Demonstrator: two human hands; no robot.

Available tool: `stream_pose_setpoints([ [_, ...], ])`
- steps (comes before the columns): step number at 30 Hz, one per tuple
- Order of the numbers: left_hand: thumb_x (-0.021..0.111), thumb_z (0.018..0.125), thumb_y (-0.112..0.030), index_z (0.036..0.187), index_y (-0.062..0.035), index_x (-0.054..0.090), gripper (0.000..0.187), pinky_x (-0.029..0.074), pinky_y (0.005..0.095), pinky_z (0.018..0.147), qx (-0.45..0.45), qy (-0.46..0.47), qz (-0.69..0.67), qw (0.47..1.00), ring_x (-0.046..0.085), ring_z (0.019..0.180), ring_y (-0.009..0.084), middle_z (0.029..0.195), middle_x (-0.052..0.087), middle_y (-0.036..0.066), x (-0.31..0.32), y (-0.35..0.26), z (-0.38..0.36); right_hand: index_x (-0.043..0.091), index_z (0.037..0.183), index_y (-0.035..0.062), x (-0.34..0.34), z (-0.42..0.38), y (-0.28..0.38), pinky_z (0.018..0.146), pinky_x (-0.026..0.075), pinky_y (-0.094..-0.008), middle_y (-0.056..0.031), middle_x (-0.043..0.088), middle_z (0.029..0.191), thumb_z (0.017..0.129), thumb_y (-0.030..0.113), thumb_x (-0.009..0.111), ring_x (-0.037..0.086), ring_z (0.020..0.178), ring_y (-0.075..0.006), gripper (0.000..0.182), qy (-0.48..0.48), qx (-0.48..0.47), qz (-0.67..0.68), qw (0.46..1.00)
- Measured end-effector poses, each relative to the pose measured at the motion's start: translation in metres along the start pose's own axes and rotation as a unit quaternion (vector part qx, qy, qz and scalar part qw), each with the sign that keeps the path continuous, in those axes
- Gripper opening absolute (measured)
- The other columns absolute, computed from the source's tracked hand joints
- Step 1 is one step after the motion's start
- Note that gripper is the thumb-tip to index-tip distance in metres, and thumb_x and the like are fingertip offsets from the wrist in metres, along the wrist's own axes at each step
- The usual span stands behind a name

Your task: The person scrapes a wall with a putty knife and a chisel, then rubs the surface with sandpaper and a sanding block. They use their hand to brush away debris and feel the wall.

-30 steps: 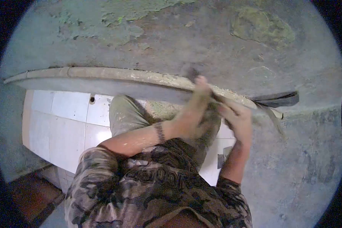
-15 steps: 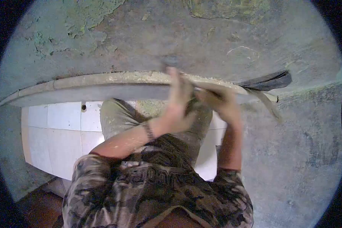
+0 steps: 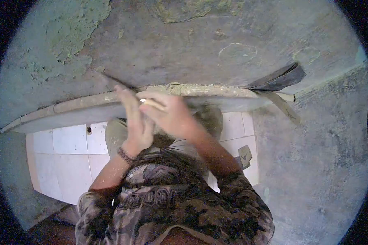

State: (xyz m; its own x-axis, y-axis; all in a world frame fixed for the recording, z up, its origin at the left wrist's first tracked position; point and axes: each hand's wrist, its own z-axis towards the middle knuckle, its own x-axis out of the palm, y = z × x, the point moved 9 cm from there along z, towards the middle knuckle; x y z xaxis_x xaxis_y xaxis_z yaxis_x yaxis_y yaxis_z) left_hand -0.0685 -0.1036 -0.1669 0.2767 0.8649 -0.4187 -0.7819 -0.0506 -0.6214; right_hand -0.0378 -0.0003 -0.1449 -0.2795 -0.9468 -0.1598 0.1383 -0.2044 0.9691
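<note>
Both hands meet over my lap, in front of the ledge (image 3: 216,90). My right hand (image 3: 173,114) is closed around the pale yellowish handle (image 3: 156,105) of a slim tool. A dark, narrow, blade-like end (image 3: 116,79) points away to the upper left, blurred against the wall. My left hand (image 3: 135,118), with a bracelet on its wrist, lies beside the tool, its fingers stretched long and smeared by motion. The two hands overlap near the tool's middle, so that part is hidden.
A dark folded strip (image 3: 280,77) rests on the ledge's right end, and a greyish strip (image 3: 284,107) hangs below it. A folded greenish-grey piece (image 3: 245,154) lies on the white tiles (image 3: 69,141). A worn wall (image 3: 184,49) rises behind the ledge.
Both hands have moved left along the ledge, and my right hand now crosses in front of my body towards the left. The folded piece on the tiles has come into view.
</note>
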Motion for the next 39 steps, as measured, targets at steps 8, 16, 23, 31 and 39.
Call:
stream_pose_setpoints([
  [8, 0.059, 0.080, -0.015, 0.142, 0.0159, 0.017, 0.081, 0.004, 0.0531, 0.115, 0.075, 0.085, -0.137, 0.984, -0.001, 0.141, 0.0507, 0.150, 0.002, 0.038, 0.083, -0.080, 0.028, 0.061, 0.123, 0.0013, -0.117, -0.076, 0.018, 0.084, 0.050, -0.0310, -0.0089, 0.069, 0.105, 0.091, 0.019, 0.059, 0.062, 0.094, -0.0169, 0.036, -0.139, 0.189, -0.142, 0.961],
  [16, 0.031, 0.098, -0.052, 0.145, 0.0135, 0.003, 0.085, 0.001, 0.0508, 0.115, -0.043, -0.095, 0.001, 0.995, -0.005, 0.142, 0.0477, 0.150, -0.004, 0.036, -0.046, -0.002, 0.025, 0.056, 0.129, 0.0107, 0.038, 0.016, 0.022, 0.096, 0.045, -0.0359, -0.0170, 0.064, 0.118, 0.088, 0.017, 0.055, 0.062, 0.109, -0.0273, 0.042, 0.041, 0.028, -0.131, 0.990],
  [23, 0.062, 0.082, -0.044, 0.144, 0.0102, 0.017, 0.094, 0.005, 0.0576, 0.114, 0.121, 0.016, -0.118, 0.986, 0.009, 0.140, 0.0514, 0.149, 0.010, 0.036, 0.096, -0.127, 0.064, 0.065, 0.118, 0.0012, -0.168, -0.103, 0.044, 0.073, 0.051, -0.0283, -0.0076, 0.069, 0.101, 0.090, 0.013, 0.059, 0.064, 0.090, -0.0140, 0.032, -0.240, 0.169, -0.125, 0.948],
  [31, 0.055, 0.088, -0.046, 0.145, 0.0091, 0.018, 0.087, 0.005, 0.0547, 0.115, 0.111, -0.086, 0.010, 0.990, 0.004, 0.141, 0.0496, 0.152, 0.007, 0.033, 0.020, -0.081, 0.073, 0.057, 0.124, -0.0073, -0.059, -0.007, 0.067, 0.082, 0.049, -0.0255, -0.0055, 0.066, 0.104, 0.090, 0.014, 0.062, 0.059, 0.091, -0.0098, 0.040, -0.047, 0.050, -0.063, 0.996],
  [39, 0.065, 0.080, -0.037, 0.143, 0.0138, 0.012, 0.096, 0.006, 0.0569, 0.114, 0.146, -0.021, -0.061, 0.987, 0.003, 0.140, 0.0527, 0.148, 0.009, 0.039, 0.098, -0.146, 0.082, 0.065, 0.116, 0.0015, -0.173, -0.073, 0.065, 0.077, 0.051, -0.0274, -0.0082, 0.071, 0.098, 0.090, 0.014, 0.059, 0.062, 0.085, -0.0115, 0.029, -0.181, 0.056, -0.173, 0.966],
])
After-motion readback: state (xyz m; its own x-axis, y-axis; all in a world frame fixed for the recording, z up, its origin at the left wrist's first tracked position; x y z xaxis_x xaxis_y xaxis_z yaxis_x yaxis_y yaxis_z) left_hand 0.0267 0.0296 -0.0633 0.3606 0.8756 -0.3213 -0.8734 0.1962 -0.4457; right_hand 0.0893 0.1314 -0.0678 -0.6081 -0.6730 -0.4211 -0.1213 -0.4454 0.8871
